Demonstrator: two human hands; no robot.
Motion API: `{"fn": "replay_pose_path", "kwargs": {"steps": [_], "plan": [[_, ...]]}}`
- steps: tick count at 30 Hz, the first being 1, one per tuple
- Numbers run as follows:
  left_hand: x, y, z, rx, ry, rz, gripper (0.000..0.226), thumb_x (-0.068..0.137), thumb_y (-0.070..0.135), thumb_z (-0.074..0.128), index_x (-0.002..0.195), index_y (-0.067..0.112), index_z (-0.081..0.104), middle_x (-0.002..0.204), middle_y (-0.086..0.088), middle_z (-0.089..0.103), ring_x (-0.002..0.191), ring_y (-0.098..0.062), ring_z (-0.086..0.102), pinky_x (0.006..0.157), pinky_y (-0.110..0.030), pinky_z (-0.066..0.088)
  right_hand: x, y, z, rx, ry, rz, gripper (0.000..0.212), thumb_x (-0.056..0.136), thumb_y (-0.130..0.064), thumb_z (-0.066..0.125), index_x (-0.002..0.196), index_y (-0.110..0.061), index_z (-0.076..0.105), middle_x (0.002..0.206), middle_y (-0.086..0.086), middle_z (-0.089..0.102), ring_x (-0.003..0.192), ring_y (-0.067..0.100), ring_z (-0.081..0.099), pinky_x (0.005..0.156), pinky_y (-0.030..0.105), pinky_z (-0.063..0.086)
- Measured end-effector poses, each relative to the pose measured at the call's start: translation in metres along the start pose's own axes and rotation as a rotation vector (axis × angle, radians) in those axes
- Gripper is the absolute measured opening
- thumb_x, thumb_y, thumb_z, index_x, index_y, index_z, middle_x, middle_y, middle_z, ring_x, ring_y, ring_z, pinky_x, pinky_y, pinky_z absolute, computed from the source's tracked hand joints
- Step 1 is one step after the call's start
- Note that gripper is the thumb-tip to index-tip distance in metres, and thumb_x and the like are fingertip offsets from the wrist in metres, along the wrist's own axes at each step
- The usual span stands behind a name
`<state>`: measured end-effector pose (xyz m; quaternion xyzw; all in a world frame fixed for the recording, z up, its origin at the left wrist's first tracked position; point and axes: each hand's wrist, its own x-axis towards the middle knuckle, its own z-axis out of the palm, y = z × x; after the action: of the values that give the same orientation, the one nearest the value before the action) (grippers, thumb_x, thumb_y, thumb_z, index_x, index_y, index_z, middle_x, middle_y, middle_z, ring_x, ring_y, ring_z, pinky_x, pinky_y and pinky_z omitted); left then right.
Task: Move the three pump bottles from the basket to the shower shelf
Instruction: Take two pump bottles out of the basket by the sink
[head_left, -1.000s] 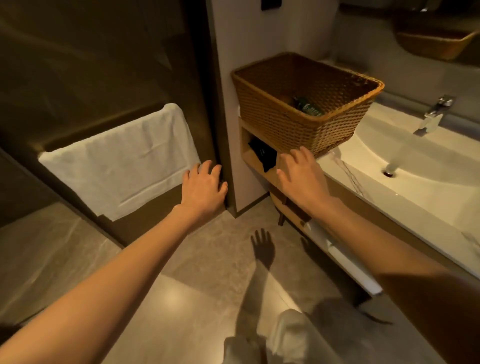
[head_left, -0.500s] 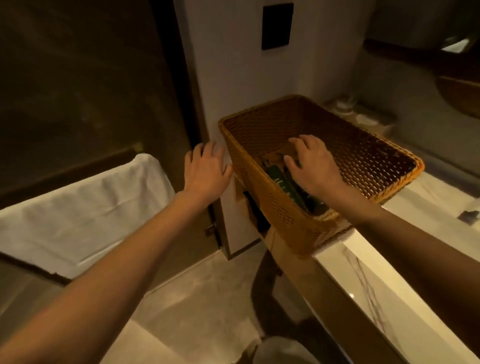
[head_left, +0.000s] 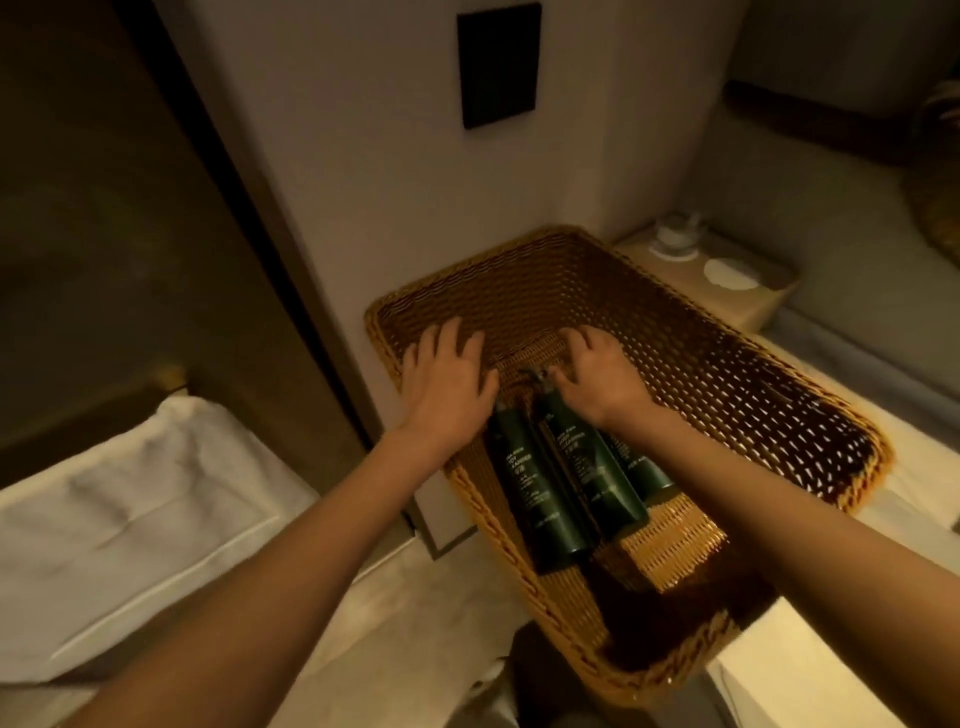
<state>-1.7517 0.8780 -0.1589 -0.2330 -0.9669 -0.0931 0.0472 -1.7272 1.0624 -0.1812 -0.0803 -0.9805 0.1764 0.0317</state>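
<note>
Three dark green pump bottles lie flat side by side in a brown wicker basket (head_left: 753, 395) on the vanity counter: a left bottle (head_left: 535, 488), a middle bottle (head_left: 592, 462) and a right bottle (head_left: 641, 465) partly hidden under my right forearm. My left hand (head_left: 447, 384) hovers over the basket's left rim with fingers spread, above the left bottle's pump end. My right hand (head_left: 597, 374) is inside the basket over the pump tops, fingers spread, holding nothing. The shower shelf is out of view.
A white towel (head_left: 124, 519) hangs at lower left in front of a dark glass panel. A black wall plate (head_left: 496, 65) sits above the basket. A small tray (head_left: 727, 280) with white items stands behind the basket. The pale countertop (head_left: 810, 686) runs to the right.
I have stepped closer, so the view now looks down into the basket. Both hands moved from its front to over the bottles' pump ends; the left hand crossed onto the rim.
</note>
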Motion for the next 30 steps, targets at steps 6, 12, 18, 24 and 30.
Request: {"fn": "replay_pose_path", "kwargs": {"steps": [6, 12, 18, 24, 30], "plan": [[0.030, 0.014, 0.034, 0.000, -0.440, -0.074, 0.071, 0.092, 0.050, 0.041, 0.148, 0.020, 0.010, 0.159, -0.009, 0.001, 0.142, -0.036, 0.013, 0.112, -0.055, 0.022, 0.018, 0.022, 0.037, -0.048, -0.185, 0.004, 0.062, 0.091, -0.037, 0.050, 0.142, -0.012, 0.025, 0.146, 0.019, 0.032, 0.133, 0.036, 0.031, 0.110, 0.043, 0.028], [0.047, 0.010, 0.045, 0.044, -0.611, -0.059, 0.074, 0.092, 0.052, 0.042, 0.149, 0.017, 0.010, 0.158, -0.009, 0.007, 0.141, -0.037, 0.018, 0.111, -0.054, 0.027, 0.024, 0.031, 0.063, -0.117, -0.417, 0.143, 0.072, 0.083, -0.046, 0.062, 0.134, -0.005, 0.031, 0.132, 0.018, 0.046, 0.117, 0.034, 0.051, 0.095, 0.042, 0.043], [0.051, 0.013, 0.055, 0.070, -0.788, -0.027, 0.061, 0.093, 0.052, 0.039, 0.137, 0.011, 0.039, 0.138, -0.014, 0.046, 0.122, -0.030, 0.048, 0.100, -0.041, 0.043, 0.036, 0.032, 0.069, -0.033, -0.508, 0.224, 0.053, 0.074, -0.050, 0.070, 0.106, -0.011, 0.052, 0.098, 0.006, 0.061, 0.081, 0.022, 0.057, 0.067, 0.029, 0.043], [0.059, 0.020, 0.069, 0.004, -0.943, -0.023, 0.059, 0.094, 0.047, 0.043, 0.139, 0.008, 0.039, 0.134, -0.015, 0.052, 0.116, -0.027, 0.054, 0.095, -0.032, 0.046, 0.047, 0.044, 0.043, 0.273, -0.391, 0.308, 0.053, 0.070, -0.045, 0.075, 0.106, -0.015, 0.052, 0.096, 0.004, 0.060, 0.080, 0.020, 0.059, 0.071, 0.031, 0.051], [0.067, 0.033, 0.097, -0.294, -0.921, -0.251, 0.079, 0.084, 0.040, 0.065, 0.146, 0.009, 0.027, 0.147, -0.014, 0.038, 0.129, -0.029, 0.045, 0.107, -0.038, 0.040, 0.028, 0.061, 0.019, 0.504, -0.207, 0.286, 0.071, 0.063, -0.036, 0.082, 0.123, -0.017, 0.050, 0.105, 0.002, 0.063, 0.088, 0.017, 0.060, 0.077, 0.032, 0.051]]}}
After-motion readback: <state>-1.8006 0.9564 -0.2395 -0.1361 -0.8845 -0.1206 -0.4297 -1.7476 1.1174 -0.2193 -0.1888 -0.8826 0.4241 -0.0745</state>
